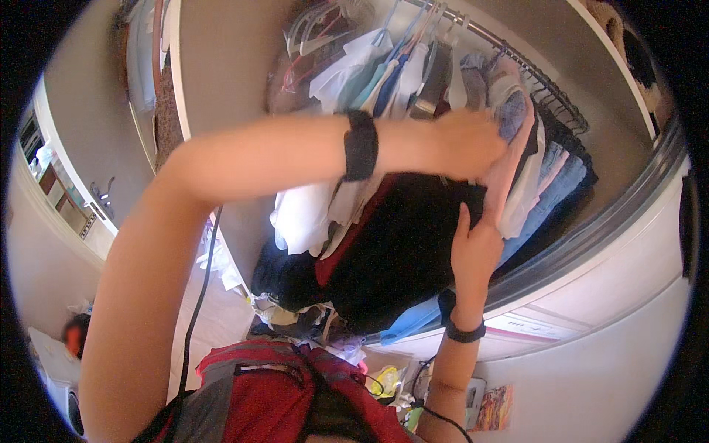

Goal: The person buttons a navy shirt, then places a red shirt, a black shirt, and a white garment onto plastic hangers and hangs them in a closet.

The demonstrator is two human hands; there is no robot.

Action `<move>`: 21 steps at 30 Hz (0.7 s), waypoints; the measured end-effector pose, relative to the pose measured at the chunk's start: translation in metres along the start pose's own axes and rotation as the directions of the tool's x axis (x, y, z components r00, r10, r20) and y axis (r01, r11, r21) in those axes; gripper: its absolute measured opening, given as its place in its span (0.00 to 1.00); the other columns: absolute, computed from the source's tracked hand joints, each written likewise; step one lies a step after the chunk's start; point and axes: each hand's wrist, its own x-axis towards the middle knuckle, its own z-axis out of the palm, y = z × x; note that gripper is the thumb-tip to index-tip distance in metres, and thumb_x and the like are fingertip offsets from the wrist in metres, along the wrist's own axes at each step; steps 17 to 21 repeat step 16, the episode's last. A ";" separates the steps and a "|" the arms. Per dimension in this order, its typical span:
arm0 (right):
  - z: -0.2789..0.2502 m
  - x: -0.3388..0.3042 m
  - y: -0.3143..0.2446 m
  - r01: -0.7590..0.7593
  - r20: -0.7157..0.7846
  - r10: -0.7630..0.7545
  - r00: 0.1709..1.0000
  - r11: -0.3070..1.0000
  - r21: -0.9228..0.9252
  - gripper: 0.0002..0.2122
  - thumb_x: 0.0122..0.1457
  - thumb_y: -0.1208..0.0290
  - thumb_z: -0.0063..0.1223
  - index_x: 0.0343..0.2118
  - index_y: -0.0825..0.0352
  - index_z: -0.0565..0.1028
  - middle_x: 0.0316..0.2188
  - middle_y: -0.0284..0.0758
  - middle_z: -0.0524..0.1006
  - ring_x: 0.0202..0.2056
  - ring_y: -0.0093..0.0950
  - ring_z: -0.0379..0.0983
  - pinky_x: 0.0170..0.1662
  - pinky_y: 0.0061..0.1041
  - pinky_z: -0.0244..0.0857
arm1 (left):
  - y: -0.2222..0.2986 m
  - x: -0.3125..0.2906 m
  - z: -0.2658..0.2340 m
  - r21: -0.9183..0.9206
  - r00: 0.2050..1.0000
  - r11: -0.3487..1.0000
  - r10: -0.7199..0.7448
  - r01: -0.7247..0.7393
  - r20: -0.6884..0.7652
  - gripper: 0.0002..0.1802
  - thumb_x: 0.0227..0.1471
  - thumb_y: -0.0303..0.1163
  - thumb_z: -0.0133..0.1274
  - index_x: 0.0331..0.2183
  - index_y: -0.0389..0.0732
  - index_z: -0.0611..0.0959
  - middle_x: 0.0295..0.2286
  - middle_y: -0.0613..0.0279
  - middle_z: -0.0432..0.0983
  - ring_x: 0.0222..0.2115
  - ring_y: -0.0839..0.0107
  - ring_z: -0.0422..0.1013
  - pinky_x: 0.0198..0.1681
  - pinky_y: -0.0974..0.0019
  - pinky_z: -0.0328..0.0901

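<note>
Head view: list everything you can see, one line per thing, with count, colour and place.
black garment: one, black with a red edge, centre, held up at the closet
hanging clothes: many, white, blue, grey and pink, on the rail
closet rail: one, dark metal, upper right
hangers: several, pale and reddish, top centre
clothes pile: one heap, mixed colours, below the hanging clothes
red top: one, red and grey, bottom centre, worn by the person
wristbands: two, black, one on each wrist
left hand: one, upper centre, gripping the black garment's top
right hand: one, centre right, holding the black garment's side
</note>
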 end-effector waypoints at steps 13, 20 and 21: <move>-0.020 0.025 -0.016 0.016 -0.194 -0.093 0.977 0.931 -0.364 0.19 0.57 0.56 0.50 0.22 0.70 0.68 0.17 0.50 0.74 0.20 0.47 0.74 0.22 0.41 0.67 | -0.109 -0.024 -0.013 0.408 0.962 0.913 -0.086 -0.029 0.261 0.20 0.39 0.25 0.56 0.39 0.30 0.78 0.42 0.42 0.70 0.37 0.46 0.73 0.38 0.53 0.69; -0.029 0.041 -0.025 0.026 -0.193 -0.111 0.975 0.918 -0.396 0.19 0.57 0.56 0.50 0.24 0.70 0.69 0.15 0.49 0.73 0.19 0.47 0.73 0.22 0.41 0.68 | -0.126 -0.032 -0.012 0.443 0.963 0.892 -0.037 -0.089 0.267 0.21 0.38 0.26 0.57 0.39 0.31 0.79 0.48 0.38 0.65 0.38 0.45 0.72 0.46 0.53 0.65; -0.029 0.041 -0.025 0.026 -0.193 -0.111 0.975 0.918 -0.396 0.19 0.57 0.56 0.50 0.24 0.70 0.69 0.15 0.49 0.73 0.19 0.47 0.73 0.22 0.41 0.68 | -0.126 -0.032 -0.012 0.443 0.963 0.892 -0.037 -0.089 0.267 0.21 0.38 0.26 0.57 0.39 0.31 0.79 0.48 0.38 0.65 0.38 0.45 0.72 0.46 0.53 0.65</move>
